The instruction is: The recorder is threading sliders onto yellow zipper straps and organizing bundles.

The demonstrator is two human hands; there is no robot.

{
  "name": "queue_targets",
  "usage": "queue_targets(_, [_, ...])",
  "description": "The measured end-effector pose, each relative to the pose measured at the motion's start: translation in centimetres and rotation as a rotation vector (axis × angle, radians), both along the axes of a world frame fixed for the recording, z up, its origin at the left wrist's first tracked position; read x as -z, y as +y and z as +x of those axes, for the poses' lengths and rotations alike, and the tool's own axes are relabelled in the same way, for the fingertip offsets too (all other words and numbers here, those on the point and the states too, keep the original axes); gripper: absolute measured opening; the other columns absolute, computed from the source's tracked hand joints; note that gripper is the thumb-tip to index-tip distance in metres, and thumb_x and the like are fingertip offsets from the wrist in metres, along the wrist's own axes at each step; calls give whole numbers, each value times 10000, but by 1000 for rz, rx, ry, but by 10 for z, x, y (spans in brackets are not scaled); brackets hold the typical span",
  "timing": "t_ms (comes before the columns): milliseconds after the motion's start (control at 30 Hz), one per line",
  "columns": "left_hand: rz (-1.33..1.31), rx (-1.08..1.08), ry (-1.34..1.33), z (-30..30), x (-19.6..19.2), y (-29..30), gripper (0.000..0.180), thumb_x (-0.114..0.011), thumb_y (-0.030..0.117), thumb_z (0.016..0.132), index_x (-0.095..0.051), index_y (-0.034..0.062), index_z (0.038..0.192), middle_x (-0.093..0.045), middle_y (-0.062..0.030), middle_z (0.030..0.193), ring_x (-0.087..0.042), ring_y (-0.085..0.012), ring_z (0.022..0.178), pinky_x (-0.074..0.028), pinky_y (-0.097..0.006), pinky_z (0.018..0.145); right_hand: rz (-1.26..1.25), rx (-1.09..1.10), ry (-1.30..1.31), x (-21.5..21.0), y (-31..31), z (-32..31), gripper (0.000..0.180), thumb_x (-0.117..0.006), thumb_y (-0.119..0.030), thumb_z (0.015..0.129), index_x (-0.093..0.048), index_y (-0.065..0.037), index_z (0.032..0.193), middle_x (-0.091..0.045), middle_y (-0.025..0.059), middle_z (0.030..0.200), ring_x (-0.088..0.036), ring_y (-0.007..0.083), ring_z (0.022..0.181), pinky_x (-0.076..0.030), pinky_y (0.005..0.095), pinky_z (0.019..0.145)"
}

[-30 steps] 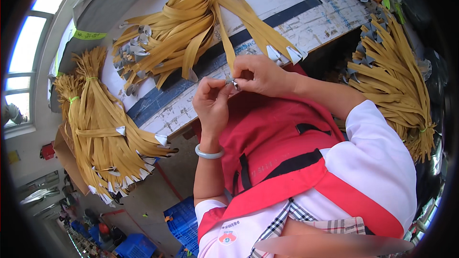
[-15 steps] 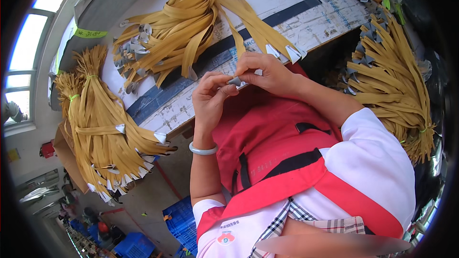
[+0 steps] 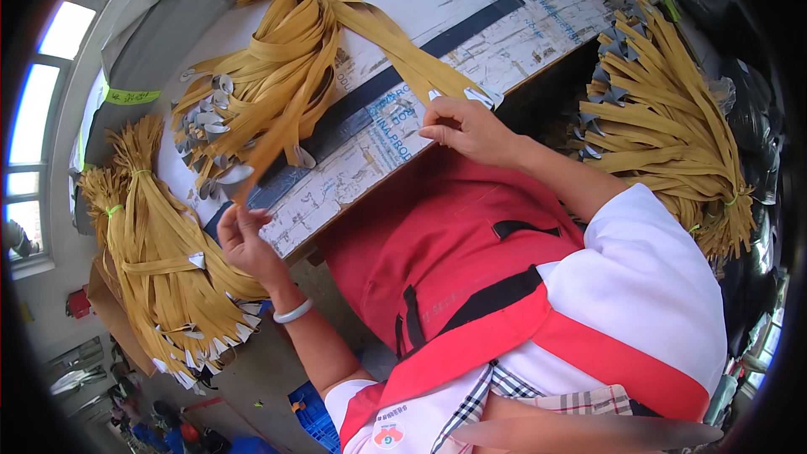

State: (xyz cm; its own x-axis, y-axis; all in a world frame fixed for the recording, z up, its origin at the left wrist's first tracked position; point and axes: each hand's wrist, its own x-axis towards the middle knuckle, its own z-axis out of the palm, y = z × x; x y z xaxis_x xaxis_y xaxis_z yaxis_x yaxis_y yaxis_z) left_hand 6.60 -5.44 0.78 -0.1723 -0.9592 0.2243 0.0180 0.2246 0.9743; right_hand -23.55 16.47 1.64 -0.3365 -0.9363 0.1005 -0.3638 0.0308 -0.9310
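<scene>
My left hand (image 3: 245,240) is out at the table's front left edge, its fingers pinched on the end of a mustard-yellow strap (image 3: 265,155) that is smeared by motion. That strap runs up into a bundle of yellow straps (image 3: 294,29) with grey tips, lying on the table. Over the front edge, my right hand (image 3: 471,130) has its fingers curled together; whether anything small is in them is hidden. Just beyond its knuckles lie white-tipped strap ends (image 3: 477,97).
The worn white table (image 3: 353,189) carries a dark strip (image 3: 471,29). Tied yellow strap bundles hang at the left (image 3: 164,261) and right (image 3: 681,134). A grey sheet with a lime band (image 3: 133,97) stands at the far left. A blue crate (image 3: 315,420) is on the floor below.
My hands were together at a grey strap tip and have parted. The left has moved left and down toward the table's edge, now with a strap; the right has stayed near its place.
</scene>
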Motion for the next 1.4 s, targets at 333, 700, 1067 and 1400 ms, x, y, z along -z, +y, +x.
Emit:
queue_targets(333, [236, 383, -126, -24, 37, 57, 95, -615, 7, 958, -650, -17, 1043, -643, -46, 915, -631, -108, 778, -537, -238, 689, 242, -236, 925, 16, 34, -92, 115, -603, -84, 856, -597, -61, 969, -560, 127, 1018, -621, 346, 913, -515, 433, 786])
queue_targets(700, [-393, 722, -158, -147, -7, 94, 188, -731, -74, 779, -638, 0, 924, -670, -104, 973, -644, -207, 937, -501, -296, 832, 90, -426, 1, -41, -22, -33, 88, -670, -58, 885, -591, -29, 910, -569, 68, 863, -584, 158, 774, -477, 303, 700])
queue_targets(1067, [201, 893, 201, -127, -18, 51, 123, -689, -76, 840, -635, 0, 921, -648, -28, 940, -586, -105, 869, -468, -248, 813, 229, -622, -371, -53, -78, -31, 228, -755, -159, 861, -613, -4, 951, -693, 75, 830, -645, 110, 696, -534, 251, 644])
queue_targets(1400, [-18, 374, 229, -141, -8, 81, 104, -616, -66, 929, -554, 12, 897, -570, -36, 884, -583, -101, 792, -491, -217, 688, -229, -226, 404, -41, -80, 10, 190, -714, -94, 846, -532, -42, 855, -595, 68, 777, -636, 181, 656, -489, 301, 563])
